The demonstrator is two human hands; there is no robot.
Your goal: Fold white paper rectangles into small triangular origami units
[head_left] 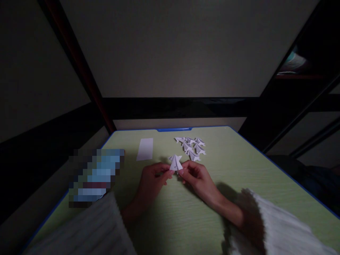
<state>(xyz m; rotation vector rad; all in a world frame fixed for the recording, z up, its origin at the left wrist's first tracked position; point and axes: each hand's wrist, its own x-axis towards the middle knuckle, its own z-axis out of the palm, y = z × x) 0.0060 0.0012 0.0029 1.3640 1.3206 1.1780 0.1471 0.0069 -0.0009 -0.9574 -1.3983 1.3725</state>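
A small folded white paper figure [175, 163], pointed in shape with little flaps at its far end, is held up over the middle of the table. My left hand [154, 179] pinches its lower left corner between thumb and fingers. On the opposite corner, my right hand [195, 175] is closed in a pinch too. Just beyond my right hand lies a cluster of several similar folded paper figures [192, 154]. To the far left of the held figure, a flat white sheet of paper [145, 148] rests on the table.
The light green table [170, 219] has a blue edge and a blue strip [174, 129] at the back. A pixelated, blurred-out object [97, 177] lies at the left side. Dark-trimmed panels [180, 49] rise behind, with a shelf opening at the right.
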